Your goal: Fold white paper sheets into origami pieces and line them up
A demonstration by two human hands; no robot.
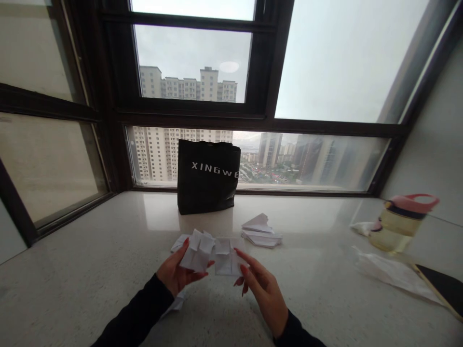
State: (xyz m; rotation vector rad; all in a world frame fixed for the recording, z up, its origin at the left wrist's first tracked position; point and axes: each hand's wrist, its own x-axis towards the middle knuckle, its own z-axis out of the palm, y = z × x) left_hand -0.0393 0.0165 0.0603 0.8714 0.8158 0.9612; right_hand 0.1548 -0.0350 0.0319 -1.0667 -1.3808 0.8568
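Currently, the left hand [175, 274] is pinching a bulky paper fold [197, 255], the right hand [263, 284] a flatter paper square [223, 265] just rightward, short of the worktop [108, 250]'s far edge.

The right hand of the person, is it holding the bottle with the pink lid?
No, the right hand holds folded white paper, while the bottle is apart from it, near the picture's right edge.

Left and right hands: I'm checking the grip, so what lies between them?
In the head view, folded white paper is between the left hand and right hand, each holding a piece; whether these join is unclear.
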